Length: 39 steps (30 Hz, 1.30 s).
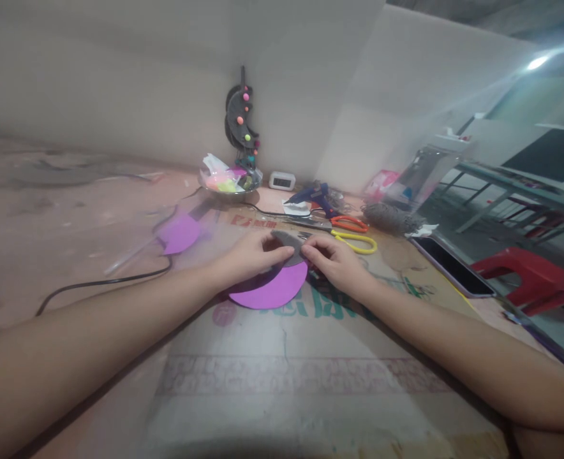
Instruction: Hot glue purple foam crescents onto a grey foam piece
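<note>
My left hand (251,255) and my right hand (332,261) meet over a dark grey curved foam piece (289,244). Both pinch it with closed fingers, the left at its left end and the right at its right end. The grey piece rests on top of a purple foam disc (275,290) that lies flat on a sheet of printed cardboard (291,363). My left palm covers part of the disc's left side.
A second purple foam shape (180,233) lies to the left, near a black cable (104,280). Behind the hands are yellow scissors (356,241), orange scissors (349,223), a blue glue gun (316,194), a bowl of scraps (229,182) and a phone (454,268).
</note>
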### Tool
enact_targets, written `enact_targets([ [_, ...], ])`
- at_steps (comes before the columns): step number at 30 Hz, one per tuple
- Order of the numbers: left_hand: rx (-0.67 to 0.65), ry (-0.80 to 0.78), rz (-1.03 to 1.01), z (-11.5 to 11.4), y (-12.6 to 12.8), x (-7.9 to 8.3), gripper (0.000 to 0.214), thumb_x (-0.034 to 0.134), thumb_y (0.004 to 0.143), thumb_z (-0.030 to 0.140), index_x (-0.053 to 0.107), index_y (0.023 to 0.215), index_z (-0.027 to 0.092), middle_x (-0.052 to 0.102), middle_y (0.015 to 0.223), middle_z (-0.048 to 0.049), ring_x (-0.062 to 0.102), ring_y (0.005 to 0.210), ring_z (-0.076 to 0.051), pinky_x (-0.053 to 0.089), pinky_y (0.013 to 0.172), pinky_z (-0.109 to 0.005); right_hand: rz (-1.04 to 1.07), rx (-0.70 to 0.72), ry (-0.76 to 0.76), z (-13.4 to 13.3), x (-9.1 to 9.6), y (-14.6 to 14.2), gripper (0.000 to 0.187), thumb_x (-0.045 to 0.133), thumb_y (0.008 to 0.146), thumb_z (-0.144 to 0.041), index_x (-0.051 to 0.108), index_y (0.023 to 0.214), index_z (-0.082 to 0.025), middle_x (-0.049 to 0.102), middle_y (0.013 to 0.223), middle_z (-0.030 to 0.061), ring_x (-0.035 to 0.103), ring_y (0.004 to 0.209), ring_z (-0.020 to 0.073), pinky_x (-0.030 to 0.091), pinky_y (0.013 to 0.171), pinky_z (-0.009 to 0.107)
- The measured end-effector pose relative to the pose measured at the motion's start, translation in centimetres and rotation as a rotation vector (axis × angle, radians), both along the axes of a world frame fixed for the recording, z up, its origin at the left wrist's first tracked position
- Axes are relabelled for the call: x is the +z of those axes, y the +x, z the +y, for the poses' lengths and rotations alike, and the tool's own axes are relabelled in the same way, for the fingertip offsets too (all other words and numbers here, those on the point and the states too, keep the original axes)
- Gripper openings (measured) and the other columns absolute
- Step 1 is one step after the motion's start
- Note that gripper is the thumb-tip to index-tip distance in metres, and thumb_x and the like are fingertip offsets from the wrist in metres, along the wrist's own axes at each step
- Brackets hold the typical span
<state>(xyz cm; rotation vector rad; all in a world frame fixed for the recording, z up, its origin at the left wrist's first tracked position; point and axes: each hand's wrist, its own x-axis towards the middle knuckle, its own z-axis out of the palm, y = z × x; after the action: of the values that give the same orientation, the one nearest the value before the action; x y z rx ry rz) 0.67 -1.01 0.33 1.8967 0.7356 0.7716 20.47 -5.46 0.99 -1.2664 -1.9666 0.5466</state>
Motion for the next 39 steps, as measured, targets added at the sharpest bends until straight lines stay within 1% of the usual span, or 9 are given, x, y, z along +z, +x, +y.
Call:
enact_targets([
  [8,0.031,0.054,0.005,-0.04,-0.01,-0.07,0.018,0.055,0.081,0.032,0.059,0.073,0.017,0.058,0.066,0.0019,0.052,0.06,-0.011,0.041,0.058,-0.023,-0.004,0.003,-0.006,0.07,-0.06,0.02,0.025,0.051,0.089,-0.036,0.056,0.072,-0.019,0.056,0.068,-0.0005,0.05,0.061,0.012,0.041,0.059,0.024],
  [17,0.041,0.013,0.003,-0.13,-0.13,0.12,0.023,0.055,0.083,0.038,0.057,0.074,0.017,0.056,0.065,0.002,0.049,0.056,-0.01,0.039,0.054,-0.022,0.027,0.008,-0.031,0.0,0.04,0.01,0.026,0.051,0.089,-0.037,0.055,0.072,-0.018,0.055,0.066,-0.0012,0.049,0.06,0.0116,0.039,0.057,0.024],
  [22,0.034,0.006,0.005,-0.13,-0.11,0.12,0.022,0.056,0.083,0.036,0.057,0.074,0.016,0.056,0.063,0.0025,0.049,0.055,-0.009,0.039,0.055,-0.021,0.025,0.009,-0.029,0.03,-0.07,0.13,0.026,0.051,0.09,-0.037,0.055,0.072,-0.018,0.054,0.066,-0.0013,0.049,0.061,0.0116,0.04,0.058,0.024],
  [31,0.018,-0.001,0.012,-0.09,-0.17,0.25,0.021,0.055,0.084,0.035,0.059,0.078,0.016,0.054,0.058,0.0036,0.049,0.053,-0.009,0.039,0.055,-0.021,0.028,0.017,-0.03,0.18,-0.3,0.16,0.025,0.052,0.09,-0.036,0.057,0.072,-0.018,0.057,0.066,-0.0013,0.051,0.06,0.0114,0.041,0.058,0.024],
  [39,0.021,-0.007,-0.008,-0.04,-0.14,0.17,0.021,0.056,0.083,0.035,0.059,0.077,0.015,0.055,0.06,0.0029,0.049,0.053,-0.009,0.039,0.053,-0.021,0.04,0.009,-0.037,0.07,-0.14,0.0,0.025,0.053,0.089,-0.037,0.056,0.072,-0.019,0.056,0.065,-0.0014,0.051,0.059,0.0117,0.04,0.057,0.024],
])
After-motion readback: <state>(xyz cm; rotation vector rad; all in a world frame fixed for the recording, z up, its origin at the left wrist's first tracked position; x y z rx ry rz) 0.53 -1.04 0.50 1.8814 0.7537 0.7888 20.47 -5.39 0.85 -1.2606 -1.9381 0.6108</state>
